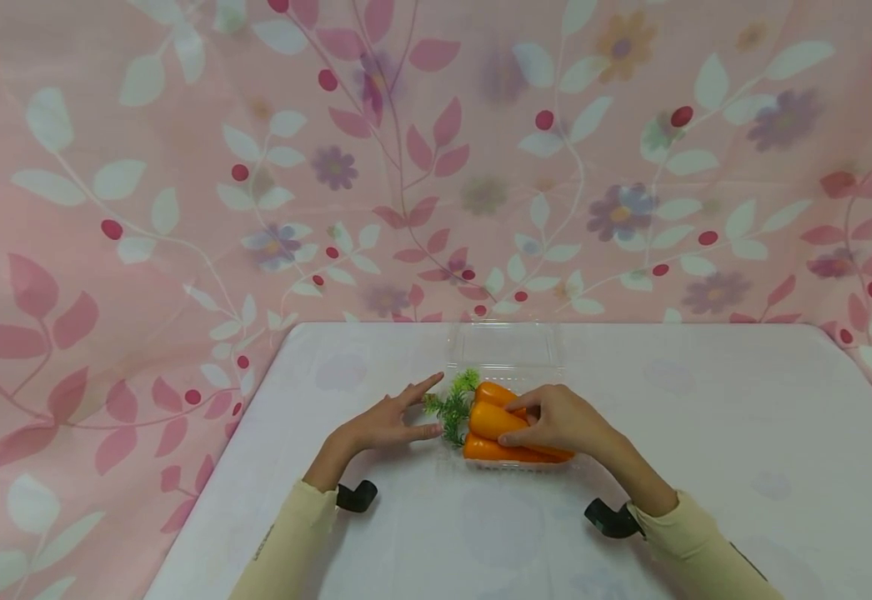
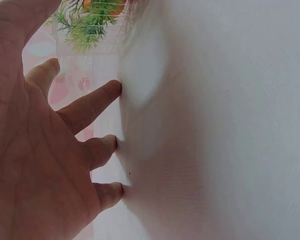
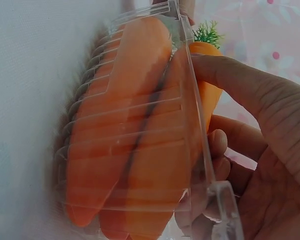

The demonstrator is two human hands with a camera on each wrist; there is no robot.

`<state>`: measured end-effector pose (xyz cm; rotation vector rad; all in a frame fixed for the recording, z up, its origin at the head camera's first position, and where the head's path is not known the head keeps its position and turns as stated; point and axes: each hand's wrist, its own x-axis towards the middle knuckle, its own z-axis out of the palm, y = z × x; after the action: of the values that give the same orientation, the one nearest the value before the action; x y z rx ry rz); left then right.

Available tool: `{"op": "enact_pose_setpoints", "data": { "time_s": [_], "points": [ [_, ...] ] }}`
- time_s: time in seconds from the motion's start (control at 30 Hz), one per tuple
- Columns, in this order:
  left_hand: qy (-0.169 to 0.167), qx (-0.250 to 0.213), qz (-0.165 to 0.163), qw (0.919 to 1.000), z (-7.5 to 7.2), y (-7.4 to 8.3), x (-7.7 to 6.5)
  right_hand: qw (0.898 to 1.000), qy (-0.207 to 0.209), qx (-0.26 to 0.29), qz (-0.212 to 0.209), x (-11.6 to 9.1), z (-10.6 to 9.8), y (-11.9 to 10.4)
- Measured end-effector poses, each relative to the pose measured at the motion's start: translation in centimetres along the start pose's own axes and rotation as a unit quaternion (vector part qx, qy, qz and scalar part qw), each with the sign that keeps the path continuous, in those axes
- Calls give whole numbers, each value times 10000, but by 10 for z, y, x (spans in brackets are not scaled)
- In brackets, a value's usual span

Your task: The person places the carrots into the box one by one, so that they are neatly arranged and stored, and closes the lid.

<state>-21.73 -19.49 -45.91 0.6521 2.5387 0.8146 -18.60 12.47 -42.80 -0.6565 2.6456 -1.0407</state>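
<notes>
Several orange carrots with leafy green tops lie in a clear plastic box whose lid is folded back. My right hand pinches the uppermost carrot between thumb and fingers, over the box. From the right wrist view, that carrot shows above the rim, with other carrots behind the ribbed wall. To the left of the box, my left hand has its fingers spread beside the green tops. In the left wrist view its fingertips are right at the tabletop.
The box stands on a white-covered table, near its back edge. Behind it hangs a pink curtain with leaves and flowers. A black wrist mount sticks out at the left cuff, another black mount at the right.
</notes>
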Motion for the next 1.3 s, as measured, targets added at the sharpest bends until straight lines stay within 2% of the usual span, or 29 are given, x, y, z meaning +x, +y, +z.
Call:
{"op": "enact_pose_setpoints", "data": {
  "time_s": [0.23,0.43,0.7,0.9,1.0,1.07,1.17,1.3],
  "points": [
    [37,-51,-8,10000,1,0,0,9997,-108,-129,-150,-1,-1,-2],
    [44,-120,31,9999,3,-1,0,9998,-51,-174,-54,-6,-8,1],
    [-157,-262,96,9995,-5,3,-3,9982,572,144,88,-6,-27,9],
    [-355,-511,647,9960,-18,-1,-7,9931,1167,131,52,0,-39,27],
    [-187,-567,894,9942,-24,-5,-8,9892,1452,165,83,3,-45,36],
    [34,-551,902,9944,-26,-8,-6,9872,1589,153,64,5,-48,43],
    [413,-570,729,9949,-29,-11,2,9852,1705,151,93,9,-51,51],
    [908,-557,348,9937,-34,-8,19,9812,1908,183,227,15,-56,64]
  ]
}}
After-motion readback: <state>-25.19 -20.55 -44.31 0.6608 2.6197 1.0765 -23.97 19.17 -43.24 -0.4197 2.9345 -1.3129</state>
